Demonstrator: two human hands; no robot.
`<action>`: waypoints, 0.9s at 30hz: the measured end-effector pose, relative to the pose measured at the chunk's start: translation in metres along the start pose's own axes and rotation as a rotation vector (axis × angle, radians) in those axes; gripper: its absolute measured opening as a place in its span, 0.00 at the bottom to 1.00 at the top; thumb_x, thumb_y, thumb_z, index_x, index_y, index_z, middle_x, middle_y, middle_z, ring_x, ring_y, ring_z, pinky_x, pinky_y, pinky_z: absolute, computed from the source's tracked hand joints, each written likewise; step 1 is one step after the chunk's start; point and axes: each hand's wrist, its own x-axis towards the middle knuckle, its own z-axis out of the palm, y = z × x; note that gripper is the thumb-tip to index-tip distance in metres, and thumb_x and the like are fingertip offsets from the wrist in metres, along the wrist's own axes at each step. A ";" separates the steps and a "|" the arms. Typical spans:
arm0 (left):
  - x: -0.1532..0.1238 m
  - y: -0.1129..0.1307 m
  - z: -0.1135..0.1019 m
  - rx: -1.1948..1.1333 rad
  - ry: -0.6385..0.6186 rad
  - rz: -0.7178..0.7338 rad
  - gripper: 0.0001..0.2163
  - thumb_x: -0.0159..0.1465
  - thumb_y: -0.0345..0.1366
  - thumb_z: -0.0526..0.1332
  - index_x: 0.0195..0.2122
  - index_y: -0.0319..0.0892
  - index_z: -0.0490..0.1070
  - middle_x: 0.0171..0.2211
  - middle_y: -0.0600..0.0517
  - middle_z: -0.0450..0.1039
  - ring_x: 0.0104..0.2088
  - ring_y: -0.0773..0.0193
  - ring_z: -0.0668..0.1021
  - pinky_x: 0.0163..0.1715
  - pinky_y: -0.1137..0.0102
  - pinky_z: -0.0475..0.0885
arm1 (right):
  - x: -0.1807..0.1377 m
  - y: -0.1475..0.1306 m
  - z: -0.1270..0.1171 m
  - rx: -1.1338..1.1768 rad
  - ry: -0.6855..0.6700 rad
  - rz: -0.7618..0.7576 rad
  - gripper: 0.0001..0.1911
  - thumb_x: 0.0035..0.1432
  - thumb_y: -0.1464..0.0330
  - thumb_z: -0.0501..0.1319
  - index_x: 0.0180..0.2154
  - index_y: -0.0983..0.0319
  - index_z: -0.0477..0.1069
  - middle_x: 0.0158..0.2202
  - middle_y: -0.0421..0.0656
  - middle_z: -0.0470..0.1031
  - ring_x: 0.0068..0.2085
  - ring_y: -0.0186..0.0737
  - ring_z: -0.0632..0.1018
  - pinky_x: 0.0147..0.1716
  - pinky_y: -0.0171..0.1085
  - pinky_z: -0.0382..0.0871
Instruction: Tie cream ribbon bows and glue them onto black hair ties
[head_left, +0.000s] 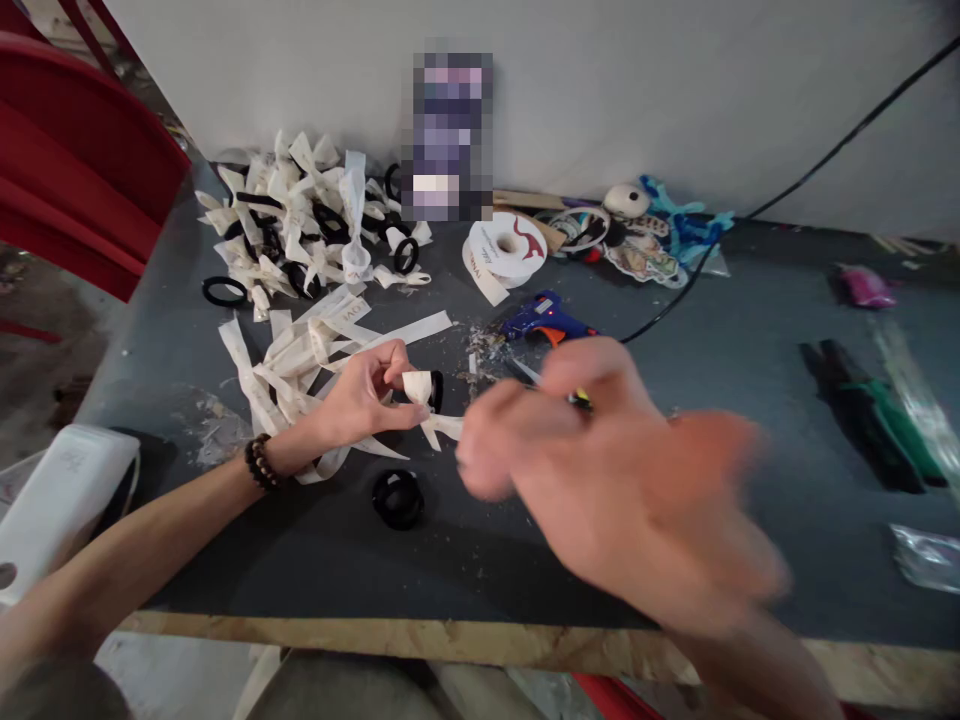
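My left hand pinches a black hair tie with a cream ribbon knotted on it. One ribbon tail points down and another reaches toward my right hand. That hand is close to the camera, blurred by motion, with its fingers curled in. What it grips, if anything, is hidden. A thin blade-like piece and a small yellow-and-black part show beside and between its fingers; I cannot tell if they are held. Loose black hair ties lie stacked below my left hand, and cut ribbon strips lie behind it.
Ribbon-tied hair ties are heaped at the back left. Nearby are a ribbon spool, a blue glue gun and a black cable. Pliers lie right; a white device sits left.
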 end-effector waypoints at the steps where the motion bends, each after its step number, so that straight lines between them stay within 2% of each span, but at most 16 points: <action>1: 0.000 0.001 0.001 0.008 0.002 0.005 0.28 0.51 0.30 0.77 0.30 0.45 0.51 0.25 0.61 0.60 0.23 0.73 0.60 0.22 0.76 0.54 | 0.013 0.008 0.000 0.019 0.013 -0.038 0.18 0.73 0.50 0.51 0.47 0.52 0.72 0.38 0.43 0.83 0.38 0.47 0.82 0.40 0.45 0.75; 3: -0.001 0.001 0.001 0.010 -0.001 0.019 0.28 0.53 0.30 0.76 0.30 0.45 0.51 0.25 0.61 0.59 0.23 0.74 0.60 0.22 0.75 0.55 | 0.034 0.023 0.001 -0.246 0.009 -0.084 0.11 0.71 0.59 0.59 0.40 0.56 0.75 0.34 0.41 0.81 0.35 0.41 0.80 0.37 0.40 0.71; 4: -0.001 0.001 0.001 0.002 -0.006 0.025 0.27 0.54 0.29 0.76 0.31 0.46 0.51 0.25 0.61 0.59 0.23 0.74 0.60 0.23 0.75 0.56 | 0.041 0.028 0.002 -0.394 0.061 -0.125 0.10 0.70 0.62 0.60 0.36 0.57 0.75 0.30 0.39 0.79 0.32 0.39 0.78 0.35 0.38 0.68; 6: 0.000 0.000 0.001 -0.015 -0.009 0.037 0.27 0.55 0.30 0.76 0.31 0.45 0.51 0.25 0.61 0.60 0.24 0.73 0.61 0.23 0.75 0.57 | 0.048 0.037 0.004 -0.596 0.113 -0.170 0.10 0.70 0.66 0.61 0.34 0.58 0.76 0.29 0.39 0.79 0.32 0.37 0.77 0.35 0.37 0.65; 11: 0.001 -0.003 -0.001 0.003 0.035 0.058 0.26 0.56 0.33 0.77 0.32 0.45 0.54 0.28 0.60 0.60 0.25 0.73 0.63 0.25 0.74 0.59 | 0.051 0.044 0.003 -0.824 -0.002 -0.097 0.08 0.66 0.62 0.67 0.39 0.59 0.82 0.35 0.43 0.83 0.39 0.44 0.80 0.36 0.40 0.64; 15: 0.000 -0.005 -0.001 0.017 0.018 0.065 0.26 0.57 0.34 0.77 0.32 0.45 0.54 0.28 0.58 0.63 0.26 0.71 0.65 0.26 0.73 0.61 | 0.055 0.044 -0.001 -0.854 -0.072 -0.039 0.07 0.65 0.63 0.68 0.37 0.58 0.84 0.34 0.43 0.84 0.38 0.45 0.80 0.35 0.41 0.64; 22: -0.001 -0.008 -0.001 0.146 0.043 0.089 0.23 0.57 0.32 0.76 0.33 0.45 0.56 0.30 0.56 0.67 0.29 0.70 0.69 0.28 0.73 0.63 | 0.061 0.041 -0.006 -0.724 -0.142 0.090 0.03 0.62 0.67 0.72 0.35 0.59 0.83 0.34 0.41 0.85 0.37 0.43 0.82 0.37 0.40 0.67; 27: -0.001 -0.007 -0.001 0.203 0.054 0.103 0.21 0.57 0.31 0.75 0.33 0.44 0.58 0.31 0.55 0.67 0.30 0.69 0.70 0.29 0.73 0.65 | 0.065 0.045 -0.008 -0.626 -0.169 0.113 0.01 0.61 0.68 0.71 0.35 0.58 0.83 0.34 0.39 0.85 0.35 0.40 0.82 0.36 0.38 0.67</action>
